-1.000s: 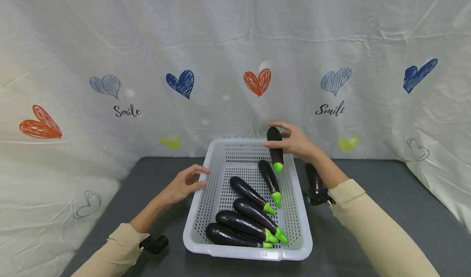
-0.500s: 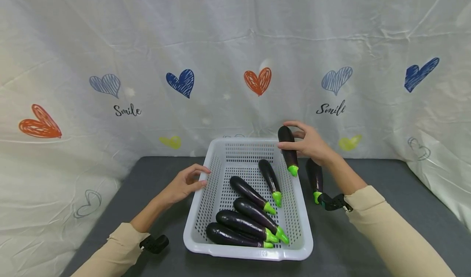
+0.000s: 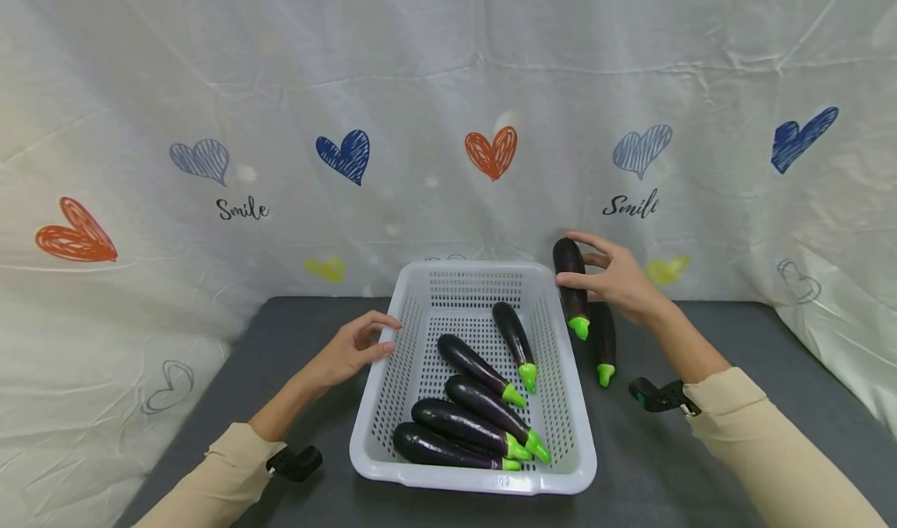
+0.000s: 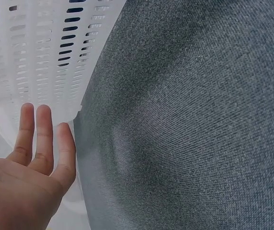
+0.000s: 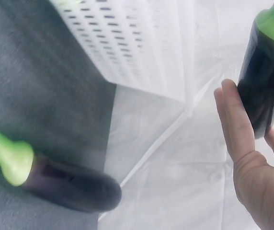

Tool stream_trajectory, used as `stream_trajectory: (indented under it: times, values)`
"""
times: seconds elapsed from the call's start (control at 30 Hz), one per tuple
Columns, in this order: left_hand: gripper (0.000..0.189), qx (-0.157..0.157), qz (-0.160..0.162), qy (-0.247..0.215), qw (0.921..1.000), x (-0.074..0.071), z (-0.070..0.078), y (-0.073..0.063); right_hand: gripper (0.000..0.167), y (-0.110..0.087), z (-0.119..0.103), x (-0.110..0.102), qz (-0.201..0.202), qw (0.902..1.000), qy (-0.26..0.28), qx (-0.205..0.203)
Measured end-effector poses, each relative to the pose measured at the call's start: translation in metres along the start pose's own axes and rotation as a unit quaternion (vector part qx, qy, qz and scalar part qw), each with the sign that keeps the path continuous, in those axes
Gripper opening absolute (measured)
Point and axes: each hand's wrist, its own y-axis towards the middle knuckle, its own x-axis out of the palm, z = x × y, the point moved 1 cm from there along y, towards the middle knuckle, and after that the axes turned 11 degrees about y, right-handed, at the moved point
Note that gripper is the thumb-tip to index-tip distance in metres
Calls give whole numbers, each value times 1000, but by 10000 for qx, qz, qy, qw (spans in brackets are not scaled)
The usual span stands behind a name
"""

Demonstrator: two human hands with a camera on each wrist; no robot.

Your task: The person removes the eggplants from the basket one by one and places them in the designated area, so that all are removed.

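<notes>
My right hand (image 3: pixel 620 283) grips a dark purple eggplant (image 3: pixel 571 275) by its upper part, green stem end down, just off the basket's far right corner. The right wrist view shows the same eggplant (image 5: pixel 266 72) between thumb and fingers. A second eggplant (image 3: pixel 603 341) lies on the table right of the basket, below that hand. At the left rim of the white plastic basket (image 3: pixel 371 388) is my left hand (image 3: pixel 350 350), its fingers relaxed and touching or close to the rim. In the left wrist view its fingers (image 4: pixel 43 139) extend along the basket's perforated wall.
Several eggplants (image 3: pixel 483 411) lie inside the basket, mostly toward its near end, stems pointing right. The dark grey tabletop (image 3: pixel 666 466) runs around the basket. Behind the table hangs a white curtain (image 3: pixel 420 68) printed with hearts.
My right hand has carried the eggplant rightward, from above the basket to past its right rim. The eggplant on the table has come into fuller view. My left hand stays put.
</notes>
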Motion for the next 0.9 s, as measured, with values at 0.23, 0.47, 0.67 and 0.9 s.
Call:
stream_trajectory:
  times: [0.23, 0.47, 0.67, 0.9]
  values:
    - [33, -38, 10, 40, 10000, 0, 1, 0, 83, -9, 1, -12, -152, 9998, -100, 95]
    - [33, -47, 15, 58, 10000, 0, 1, -1, 84, -18, 5, -20, -37, 9998, -145, 125]
    - [33, -204, 38, 124, 9997, 0, 2, -2, 88, -25, 9, -30, 269, 9984, -489, 85]
    - [33, -97, 15, 117, 9999, 0, 3, -2, 91, -33, 15, -45, 445, 9951, -886, 7]
